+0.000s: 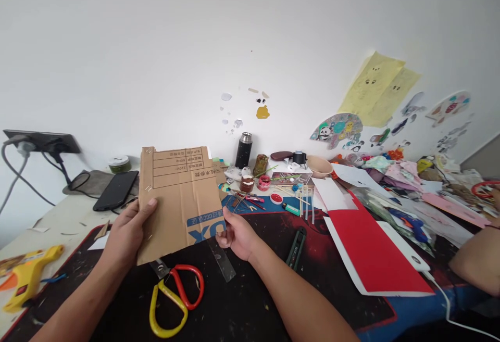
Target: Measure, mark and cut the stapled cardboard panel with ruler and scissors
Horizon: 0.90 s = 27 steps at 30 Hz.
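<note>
A flat piece of brown cardboard point(177, 191), printed with a table and blue lettering that appear upside down, is held up above the dark mat point(250, 300). Its left edge is gripped by my left hand point(127, 230), thumb on the near face. My right hand point(236, 232) pinches the lower right corner, fingers curled behind it. Beneath the cardboard lie scissors point(189, 287) with one red and one yellow handle, blades partly hidden. A dark ruler point(222, 261) sticks out below my right hand.
Left are a yellow glue gun point(33, 277) and a phone point(115, 191). A green utility knife point(296, 248) and red paper point(380, 243) lie right. Behind stand a black flask point(244, 150) and small jars point(264, 181). Another person's arm point(478, 258) rests at far right.
</note>
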{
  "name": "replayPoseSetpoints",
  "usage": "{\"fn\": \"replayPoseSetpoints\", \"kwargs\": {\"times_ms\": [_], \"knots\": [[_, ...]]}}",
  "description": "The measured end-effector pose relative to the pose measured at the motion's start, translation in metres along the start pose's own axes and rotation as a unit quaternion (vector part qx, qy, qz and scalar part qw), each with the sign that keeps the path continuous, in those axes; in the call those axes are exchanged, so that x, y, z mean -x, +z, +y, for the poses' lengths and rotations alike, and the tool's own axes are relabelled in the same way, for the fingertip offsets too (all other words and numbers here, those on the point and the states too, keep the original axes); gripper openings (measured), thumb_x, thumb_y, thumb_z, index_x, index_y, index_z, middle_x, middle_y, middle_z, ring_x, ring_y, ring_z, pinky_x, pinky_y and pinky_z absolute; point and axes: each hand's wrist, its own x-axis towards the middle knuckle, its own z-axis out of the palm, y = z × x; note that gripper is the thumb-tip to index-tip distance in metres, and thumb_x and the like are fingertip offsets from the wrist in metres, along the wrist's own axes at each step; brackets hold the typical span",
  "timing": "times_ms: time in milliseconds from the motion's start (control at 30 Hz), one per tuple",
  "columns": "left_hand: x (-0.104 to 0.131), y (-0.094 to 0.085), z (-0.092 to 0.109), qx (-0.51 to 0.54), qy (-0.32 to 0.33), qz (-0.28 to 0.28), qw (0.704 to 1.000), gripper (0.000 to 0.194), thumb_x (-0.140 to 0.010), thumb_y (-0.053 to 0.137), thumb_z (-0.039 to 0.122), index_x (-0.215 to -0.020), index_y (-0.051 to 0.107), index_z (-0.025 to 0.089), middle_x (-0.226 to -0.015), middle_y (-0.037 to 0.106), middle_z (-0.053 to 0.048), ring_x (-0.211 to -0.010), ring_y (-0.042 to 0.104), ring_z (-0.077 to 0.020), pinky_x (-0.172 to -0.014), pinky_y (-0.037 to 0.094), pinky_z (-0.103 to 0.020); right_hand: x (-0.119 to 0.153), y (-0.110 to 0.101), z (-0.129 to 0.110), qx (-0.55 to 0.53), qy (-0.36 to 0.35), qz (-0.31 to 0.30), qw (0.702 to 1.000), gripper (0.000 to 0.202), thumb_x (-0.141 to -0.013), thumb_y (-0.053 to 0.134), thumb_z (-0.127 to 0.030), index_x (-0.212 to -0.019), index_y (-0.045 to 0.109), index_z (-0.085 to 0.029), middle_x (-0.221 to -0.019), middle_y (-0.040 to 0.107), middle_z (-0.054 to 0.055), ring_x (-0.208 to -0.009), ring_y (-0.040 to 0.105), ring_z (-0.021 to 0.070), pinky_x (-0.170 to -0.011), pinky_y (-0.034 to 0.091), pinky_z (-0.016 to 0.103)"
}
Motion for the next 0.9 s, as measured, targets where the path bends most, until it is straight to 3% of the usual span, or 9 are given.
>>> {"fn": "replayPoseSetpoints", "kwargs": {"times_ms": [200, 633, 900], "knots": [[-0.001, 0.001, -0.005, -0.007, -0.002, 0.002, 1.0, 0.093, -0.044, 0.104, 0.07, -0.12, 0.079, 0.023, -0.096, 0.09, -0.009, -0.077, 0.086, -0.0339, -0.058, 0.068, -0.036, -0.001, 0.0, 0.001, -0.013, 0.007, -0.009, 1.0, 0.063, -0.084, 0.088, -0.077, -0.089, 0.065, -0.019, -0.062, 0.061, -0.006, -0.044, 0.039, 0.0071, -0.049, 0.015, 0.026], [-0.001, 0.008, -0.012, -0.006, 0.025, 0.002, 1.0, 0.086, -0.047, 0.102, 0.076, -0.113, 0.08, 0.024, -0.102, 0.09, -0.008, -0.083, 0.085, -0.0324, -0.061, 0.068, -0.034, -0.003, -0.003, 0.004, -0.071, 0.064, -0.025, 0.995, 0.059, -0.1, 0.074, -0.075, -0.083, 0.061, -0.019, -0.062, 0.06, -0.006, -0.044, 0.04, 0.0081, -0.052, 0.018, 0.028], [0.001, 0.006, -0.009, 0.001, 0.015, -0.008, 1.0, 0.089, -0.044, 0.103, 0.075, -0.112, 0.081, 0.023, -0.096, 0.089, -0.009, -0.079, 0.085, -0.0322, -0.058, 0.067, -0.034, -0.001, -0.002, 0.001, -0.043, 0.048, -0.015, 0.998, 0.059, -0.097, 0.077, -0.076, -0.086, 0.065, -0.019, -0.063, 0.06, -0.004, -0.046, 0.041, 0.0091, -0.051, 0.019, 0.027]]}}
